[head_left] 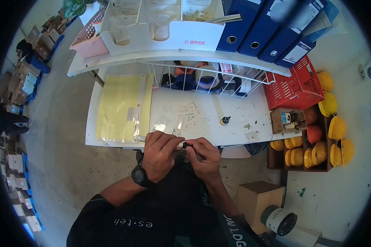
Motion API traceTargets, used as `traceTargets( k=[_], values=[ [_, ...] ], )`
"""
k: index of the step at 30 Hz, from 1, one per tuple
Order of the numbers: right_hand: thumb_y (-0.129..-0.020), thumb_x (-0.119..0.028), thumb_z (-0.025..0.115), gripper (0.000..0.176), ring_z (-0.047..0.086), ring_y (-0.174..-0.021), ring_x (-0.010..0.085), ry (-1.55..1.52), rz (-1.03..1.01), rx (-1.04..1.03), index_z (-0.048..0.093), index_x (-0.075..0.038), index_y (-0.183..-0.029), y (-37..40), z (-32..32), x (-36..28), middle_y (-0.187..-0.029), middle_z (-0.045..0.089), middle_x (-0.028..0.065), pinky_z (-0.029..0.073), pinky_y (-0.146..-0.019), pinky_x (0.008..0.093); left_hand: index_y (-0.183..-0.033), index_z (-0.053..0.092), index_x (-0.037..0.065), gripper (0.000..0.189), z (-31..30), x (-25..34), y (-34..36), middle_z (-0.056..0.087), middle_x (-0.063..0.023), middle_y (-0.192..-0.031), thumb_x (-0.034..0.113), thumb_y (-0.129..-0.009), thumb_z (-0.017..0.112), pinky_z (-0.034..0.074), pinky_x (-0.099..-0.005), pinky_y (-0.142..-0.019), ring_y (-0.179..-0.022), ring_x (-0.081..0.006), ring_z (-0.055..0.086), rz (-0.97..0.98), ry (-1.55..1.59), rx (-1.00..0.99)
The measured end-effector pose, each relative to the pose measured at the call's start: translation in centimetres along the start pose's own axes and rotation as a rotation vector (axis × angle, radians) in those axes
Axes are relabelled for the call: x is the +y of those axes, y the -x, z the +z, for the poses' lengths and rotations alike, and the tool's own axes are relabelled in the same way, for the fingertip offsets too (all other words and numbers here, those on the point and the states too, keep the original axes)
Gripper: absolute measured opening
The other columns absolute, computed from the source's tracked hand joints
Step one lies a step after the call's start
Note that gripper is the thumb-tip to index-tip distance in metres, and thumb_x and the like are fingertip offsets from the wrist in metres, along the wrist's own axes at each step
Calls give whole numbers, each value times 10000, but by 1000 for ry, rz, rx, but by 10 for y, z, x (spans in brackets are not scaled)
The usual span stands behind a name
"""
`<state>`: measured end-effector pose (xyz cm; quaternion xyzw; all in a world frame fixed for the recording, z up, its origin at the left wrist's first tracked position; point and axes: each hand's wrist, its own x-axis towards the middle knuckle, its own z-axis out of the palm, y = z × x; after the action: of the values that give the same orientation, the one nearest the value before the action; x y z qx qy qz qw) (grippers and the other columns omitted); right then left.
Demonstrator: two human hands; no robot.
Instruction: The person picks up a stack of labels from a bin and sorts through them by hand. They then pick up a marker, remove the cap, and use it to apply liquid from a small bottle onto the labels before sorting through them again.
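Observation:
My left hand (158,154), with a black watch on its wrist, is wrapped round a pale, slim tube (180,145) at the table's front edge. The tube's light end sticks out to the left of the fingers. At its dark right end, my right hand (203,156) pinches a small black part, mostly covered by the fingers. Just beyond my hands, printed paper (186,115) lies on the white table (206,123). A small dark bottle (225,120) stands to the right.
Yellow sheets (121,107) lie at the table's left. Behind are a wire basket (210,80) and a shelf (173,54) with blue binders (251,33). A red crate (294,86), wooden box (288,121) and yellow helmets (336,127) are right. People (12,121) stand far left.

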<state>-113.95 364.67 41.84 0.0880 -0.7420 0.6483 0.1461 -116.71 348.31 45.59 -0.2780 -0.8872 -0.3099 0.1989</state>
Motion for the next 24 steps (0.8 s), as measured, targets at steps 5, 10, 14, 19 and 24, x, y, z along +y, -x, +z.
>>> traceTargets(
  k=[5, 10, 14, 19, 24],
  values=[
    [-892, 17, 685, 177, 609, -719, 100, -162, 145, 25, 692, 80, -1058, 8, 2, 4, -914, 629, 89, 508, -620, 220, -1025, 696, 74, 342, 1, -6, 0, 670, -49, -906, -9, -694, 713, 437, -376, -789, -867, -243, 600, 26, 20, -33],
    [-986, -198, 579, 358, 586, -679, 128, -386, 281, -5, 600, 37, -1255, 9, -1, 21, -897, 615, 81, 484, -631, 260, -1028, 693, 73, 302, 2, -11, 4, 668, -68, -894, 10, -734, 713, 448, -384, -772, -856, -267, 596, -37, 95, -137],
    [-1042, -539, 294, 696, 545, -645, 194, -1364, 566, -78, 356, -1, -1479, 5, -9, 24, -928, 603, 84, 427, -658, 319, -1000, 684, 55, 206, -10, -22, 9, 663, -94, -866, 100, -801, 718, 462, -392, -730, -797, -292, 586, -175, 258, -91],
    [-1023, -578, 270, 739, 532, -653, 203, -1595, 571, -340, 289, -23, -1512, 1, -3, 30, -959, 597, 87, 411, -648, 335, -973, 669, 32, 304, -11, -55, 42, 648, -82, -810, 322, -894, 715, 442, -310, -595, -742, -198, 582, -383, 463, 29],
    [-1022, -476, 441, 673, 549, -674, 163, -676, 466, -587, 312, -40, -1518, -26, 49, 25, -888, 581, 69, 434, -639, 298, -1012, 649, 14, 299, -26, -104, 98, 622, -71, -835, 272, -884, 729, 411, -268, -580, -716, -157, 530, -861, 368, 323]
  ],
)
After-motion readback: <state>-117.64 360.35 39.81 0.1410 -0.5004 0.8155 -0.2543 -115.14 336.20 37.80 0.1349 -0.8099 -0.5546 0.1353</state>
